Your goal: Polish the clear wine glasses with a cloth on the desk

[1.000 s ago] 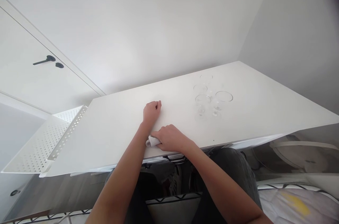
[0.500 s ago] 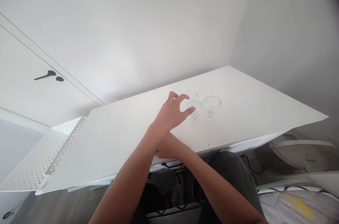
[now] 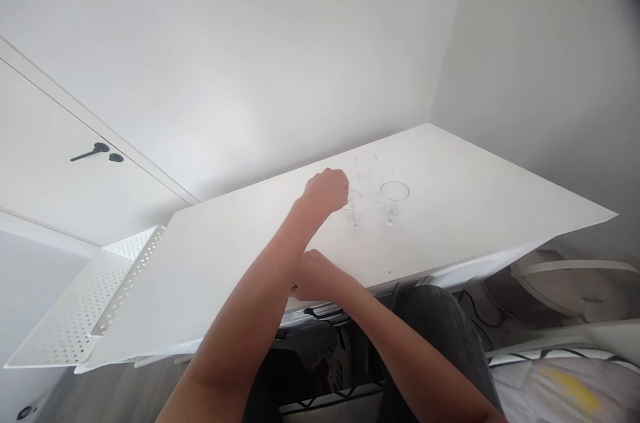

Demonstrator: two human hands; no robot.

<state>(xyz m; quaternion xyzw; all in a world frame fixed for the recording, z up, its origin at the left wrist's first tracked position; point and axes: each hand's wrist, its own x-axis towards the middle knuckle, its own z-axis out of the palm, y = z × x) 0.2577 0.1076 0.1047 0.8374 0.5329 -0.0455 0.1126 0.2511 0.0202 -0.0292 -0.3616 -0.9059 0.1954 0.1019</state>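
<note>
Several clear stemmed glasses stand grouped on the white table [image 3: 240, 256]. My left hand [image 3: 327, 188] reaches across my right arm, its fingers closed at the left rim of the nearest-left stemmed glass [image 3: 355, 201]. The back of the hand hides the fingertips and part of that rim. To its right stands another stemmed glass [image 3: 395, 193], untouched, and a fainter glass [image 3: 366, 161] stands farther back. At the table's front edge, under my left forearm, rests my right hand [image 3: 315, 275] with curled fingers; whatever it may hold is hidden.
A white perforated shelf [image 3: 65, 329] adjoins the table's left end. Behind the table rises a white wall [image 3: 280, 76], with a door with a black handle [image 3: 93, 151] at left. A round pale object [image 3: 575, 286] lies beyond the front right edge.
My left hand has gone from spread thumb and finger to closed at the glass rim. That glass sits slightly farther left. The right hand stays put; the view has shifted slightly.
</note>
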